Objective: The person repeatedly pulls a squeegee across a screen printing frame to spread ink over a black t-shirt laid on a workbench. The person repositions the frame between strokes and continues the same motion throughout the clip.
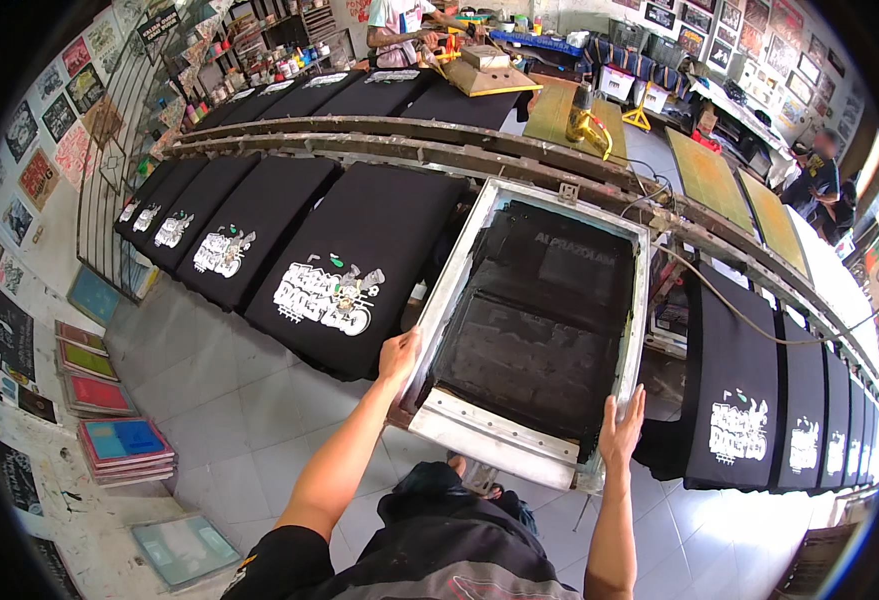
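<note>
A print workshop with a tiled floor [209, 400] holds a long surface [379, 140] of boards carrying black shirts, with pictures covering both walls. One metal-framed printing screen [534, 325] lies flat on the board directly before the person, between both hands. The left hand [399, 357] grips the frame's left rail near its lower corner, fingers curled over the edge; the right hand [621, 428] rests fairly open against the lower right corner, fingers pointing up. Five printed black shirts [344, 270] lie to the left of the screen, several more [739, 400] to the right. Coloured frames [124, 448] are stacked on the floor at left. Another person [399, 25] works at the far end.
</note>
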### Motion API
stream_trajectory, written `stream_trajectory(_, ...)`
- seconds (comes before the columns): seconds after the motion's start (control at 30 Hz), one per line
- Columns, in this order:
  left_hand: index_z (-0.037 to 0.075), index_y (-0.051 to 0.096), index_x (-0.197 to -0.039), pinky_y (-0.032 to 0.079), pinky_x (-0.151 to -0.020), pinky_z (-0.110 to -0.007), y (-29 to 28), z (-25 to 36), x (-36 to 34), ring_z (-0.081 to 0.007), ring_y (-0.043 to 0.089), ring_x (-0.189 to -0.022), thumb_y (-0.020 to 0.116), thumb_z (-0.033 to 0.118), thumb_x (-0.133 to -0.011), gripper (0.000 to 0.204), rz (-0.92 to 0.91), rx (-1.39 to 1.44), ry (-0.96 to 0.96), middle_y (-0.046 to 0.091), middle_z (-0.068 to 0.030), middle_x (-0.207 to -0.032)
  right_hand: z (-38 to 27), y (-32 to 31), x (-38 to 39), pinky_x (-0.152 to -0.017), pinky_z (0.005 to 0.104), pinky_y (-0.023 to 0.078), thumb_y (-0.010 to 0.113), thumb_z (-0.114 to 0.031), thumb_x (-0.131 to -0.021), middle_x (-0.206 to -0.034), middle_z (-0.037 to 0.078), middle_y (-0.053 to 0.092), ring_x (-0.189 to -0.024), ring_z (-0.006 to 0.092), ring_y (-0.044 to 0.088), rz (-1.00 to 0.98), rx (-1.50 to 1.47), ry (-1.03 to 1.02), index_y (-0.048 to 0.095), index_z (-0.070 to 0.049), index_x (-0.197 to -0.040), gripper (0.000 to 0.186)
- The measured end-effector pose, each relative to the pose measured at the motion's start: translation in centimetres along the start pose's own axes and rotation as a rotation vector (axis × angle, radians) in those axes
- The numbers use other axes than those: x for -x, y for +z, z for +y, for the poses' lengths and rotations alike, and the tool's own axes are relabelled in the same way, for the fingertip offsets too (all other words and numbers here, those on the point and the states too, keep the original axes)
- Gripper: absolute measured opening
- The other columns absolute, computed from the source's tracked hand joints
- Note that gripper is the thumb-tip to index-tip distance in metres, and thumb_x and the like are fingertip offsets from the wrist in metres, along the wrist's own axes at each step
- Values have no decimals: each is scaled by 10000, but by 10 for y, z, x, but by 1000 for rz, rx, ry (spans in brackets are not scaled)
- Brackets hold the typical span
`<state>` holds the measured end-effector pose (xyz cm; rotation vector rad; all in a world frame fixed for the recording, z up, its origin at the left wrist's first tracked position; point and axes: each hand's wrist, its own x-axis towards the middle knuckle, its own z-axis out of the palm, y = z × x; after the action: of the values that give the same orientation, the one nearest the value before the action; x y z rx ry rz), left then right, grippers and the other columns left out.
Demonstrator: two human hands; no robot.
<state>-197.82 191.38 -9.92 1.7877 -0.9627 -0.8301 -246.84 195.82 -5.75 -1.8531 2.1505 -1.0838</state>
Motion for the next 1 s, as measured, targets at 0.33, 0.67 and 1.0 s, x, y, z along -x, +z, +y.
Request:
stream_trajectory(0.33, 1, 817, -1322, 612, -965, -394, -36, 1, 134, -253, 802, -1075, 685, 324, -1155, 386, 308, 56, 156, 842, -185, -1228, -102, -92, 85, -1190, 537, 496, 992, -413, -778, -1473, 210, 645, -1404, 418, 594, -604, 102, -585, 727, -45, -1384, 757)
stream_trajectory(0.67, 8, 819, -1284, 577, -1043, -434, -43, 86, 191, -329, 737, -1194, 890, 215, -966, 386, 91, -279, 677, 816, -144, -1273, -113, -85, 60, -1070, 491, 546, 835, -99, -730, -1221, 173, 752, -1174, 364, 705, -573, 40, -610, 753, -19, -1204, 488)
stream_trajectory(1.0, 140, 673, -1549, 520, -1109, -418, -19, 122, 126, -225, 698, -1262, 966, 276, -831, 787, -447, -731, 1006, 763, -18, -1362, -129, -68, 26, -962, 487, 543, 814, -63, -710, -1045, 124, 688, -1038, 349, 671, -447, 113, -521, 709, -35, -1117, 422)
